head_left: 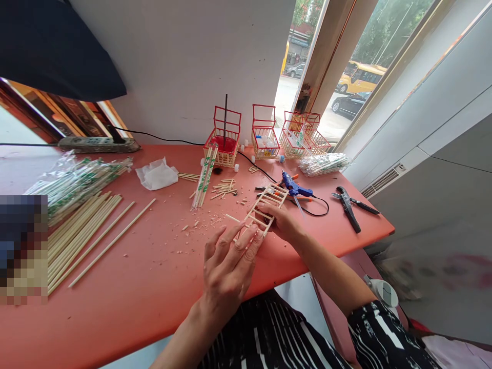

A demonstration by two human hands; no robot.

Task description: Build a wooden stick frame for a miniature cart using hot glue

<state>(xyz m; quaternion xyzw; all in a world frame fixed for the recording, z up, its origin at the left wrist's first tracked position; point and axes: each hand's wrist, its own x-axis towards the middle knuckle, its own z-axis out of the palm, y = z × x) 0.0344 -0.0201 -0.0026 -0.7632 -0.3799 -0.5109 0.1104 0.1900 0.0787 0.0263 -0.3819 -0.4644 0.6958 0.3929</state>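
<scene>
A small ladder-like frame of thin wooden sticks (264,214) is held tilted just above the table's front part. My right hand (282,221) grips its right side, with the thumb over the rungs and the other fingers partly hidden beneath. My left hand (230,261) is at the frame's near end, its fingertips on the sticks and its outer fingers spread. A short loose-looking stick end (232,218) juts out to the left of the frame. Beyond the frame lies a blue glue gun (295,185); to its right is a pair of black-handled pliers (349,209).
Several red-rimmed stick baskets (222,148) stand along the wall. Long wooden sticks (86,238) and plastic-wrapped chopsticks (82,179) cover the left side. Cut pieces (223,188) and crumbs litter the red table (154,307). A black cord (169,139) runs from the power strip (99,144).
</scene>
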